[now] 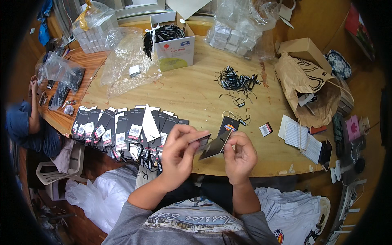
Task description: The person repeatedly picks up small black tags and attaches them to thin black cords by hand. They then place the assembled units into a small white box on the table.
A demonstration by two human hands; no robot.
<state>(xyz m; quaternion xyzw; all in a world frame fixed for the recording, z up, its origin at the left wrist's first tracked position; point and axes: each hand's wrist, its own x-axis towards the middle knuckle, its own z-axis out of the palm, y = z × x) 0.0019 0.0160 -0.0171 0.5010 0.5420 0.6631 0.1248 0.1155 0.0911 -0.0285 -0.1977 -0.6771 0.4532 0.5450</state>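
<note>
left hand [179,151]: pinching dark card [201,139] | right hand [240,160]: pinching black tag [214,148] | both between hands

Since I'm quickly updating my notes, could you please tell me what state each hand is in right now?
Left hand: closed, pinching a dark card.
Right hand: closed, pinching a second dark card by its edge.

One wide fisheye view looks steeply down from the wearer's head, facing forward over the table [183,90]. The grey shirt [192,220] takes up the middle of the bottom edge at close range, with the left hand [179,157] and right hand [240,161] near, just below centre. The carton [176,53] stands farther off, toward the top; dark curved borders close both sides.
</note>
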